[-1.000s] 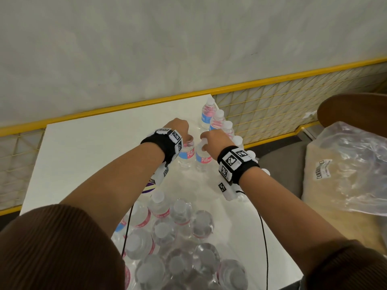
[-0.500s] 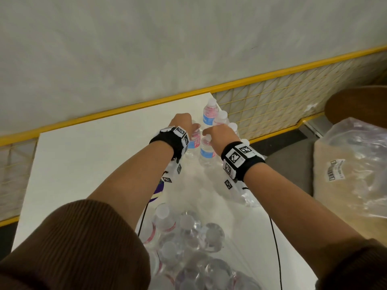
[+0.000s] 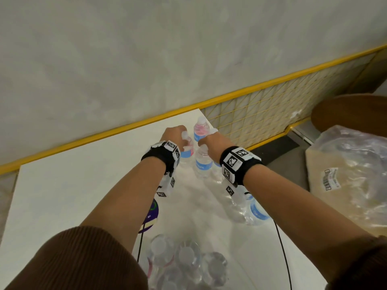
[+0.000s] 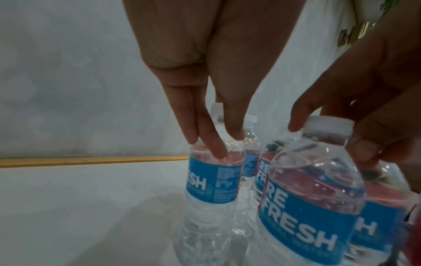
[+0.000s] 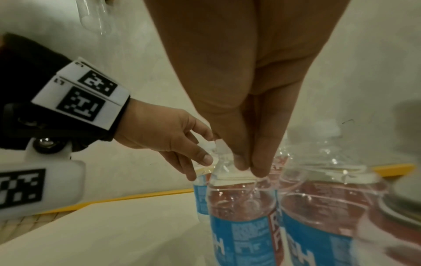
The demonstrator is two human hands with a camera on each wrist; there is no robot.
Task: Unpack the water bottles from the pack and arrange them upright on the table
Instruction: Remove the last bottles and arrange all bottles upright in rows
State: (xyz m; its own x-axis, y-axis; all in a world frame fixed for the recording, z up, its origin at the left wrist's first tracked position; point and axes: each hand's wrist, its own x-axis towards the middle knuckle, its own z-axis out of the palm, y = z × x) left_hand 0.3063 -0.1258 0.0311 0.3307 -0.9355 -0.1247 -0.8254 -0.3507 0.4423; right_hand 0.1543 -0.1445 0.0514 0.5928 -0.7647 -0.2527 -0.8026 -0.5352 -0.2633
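Left hand (image 3: 174, 135) pinches a bottle (image 3: 187, 148) by its neck; right hand (image 3: 211, 143) pinches another (image 3: 202, 162) by its cap. Both stand on the counter (image 3: 62, 185) beside the far bottle (image 3: 200, 130). Best let go only once each base sits flat.

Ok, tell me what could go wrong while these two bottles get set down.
Left hand and right hand pinch only the necks, so the left bottle or right bottle may tip on release. They crowd the standing bottles lining the table edge: one knock could topple several.
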